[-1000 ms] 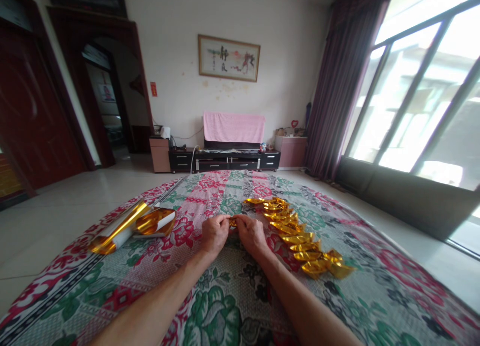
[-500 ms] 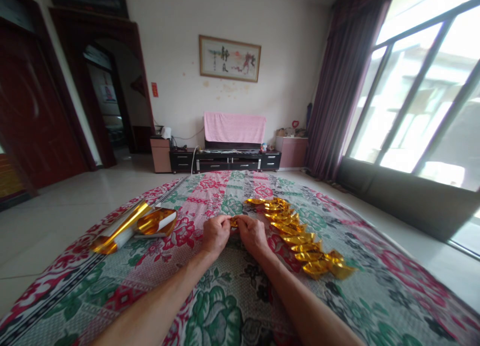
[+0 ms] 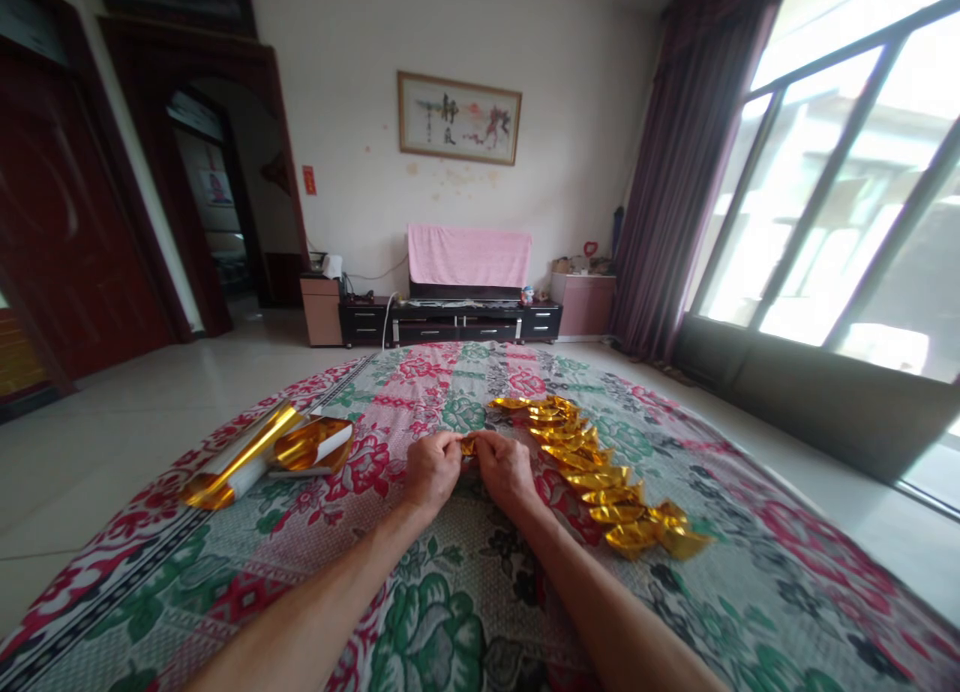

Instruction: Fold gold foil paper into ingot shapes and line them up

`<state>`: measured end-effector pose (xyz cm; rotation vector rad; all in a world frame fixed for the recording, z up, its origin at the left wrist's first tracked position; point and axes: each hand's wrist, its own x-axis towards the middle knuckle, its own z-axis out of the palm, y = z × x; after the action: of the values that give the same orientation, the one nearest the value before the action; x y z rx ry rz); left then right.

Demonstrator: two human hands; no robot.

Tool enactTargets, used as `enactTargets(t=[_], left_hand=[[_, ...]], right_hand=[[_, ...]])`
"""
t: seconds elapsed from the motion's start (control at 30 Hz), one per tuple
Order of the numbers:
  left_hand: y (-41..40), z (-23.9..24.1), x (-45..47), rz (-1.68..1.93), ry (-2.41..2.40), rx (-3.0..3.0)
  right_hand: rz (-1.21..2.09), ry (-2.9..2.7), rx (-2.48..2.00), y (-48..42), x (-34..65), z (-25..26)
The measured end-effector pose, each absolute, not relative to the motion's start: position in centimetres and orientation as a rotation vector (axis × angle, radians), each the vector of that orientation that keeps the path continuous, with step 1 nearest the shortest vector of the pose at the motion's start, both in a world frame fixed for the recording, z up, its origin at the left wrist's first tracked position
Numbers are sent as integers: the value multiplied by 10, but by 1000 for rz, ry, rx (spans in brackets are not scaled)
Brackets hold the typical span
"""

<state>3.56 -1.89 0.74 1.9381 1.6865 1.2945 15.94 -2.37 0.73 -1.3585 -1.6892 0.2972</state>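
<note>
Left of the row of gold-foil ingots (image 3: 592, 458), the left hand (image 3: 433, 469) and right hand (image 3: 507, 468), fingers closed, pinch a small foil piece (image 3: 469, 446); uneven tugging could tear it. Farther left of the row, curled gold-foil sheets (image 3: 304, 448) might slide if bumped.

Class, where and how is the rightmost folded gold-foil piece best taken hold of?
I'd probably pinch the rightmost folded gold-foil piece by its outer tip, coming from the right: that end juts over floral cloth, while its left side crowds the neighbouring gold-foil piece.
</note>
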Motion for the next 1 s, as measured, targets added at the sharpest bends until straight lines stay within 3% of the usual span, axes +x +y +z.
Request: enactTargets(t=[1.0], left_hand=[[-21,13,38,1276,1764,1932]], right_hand=[[275,-1687,-1383,-26,158,9]])
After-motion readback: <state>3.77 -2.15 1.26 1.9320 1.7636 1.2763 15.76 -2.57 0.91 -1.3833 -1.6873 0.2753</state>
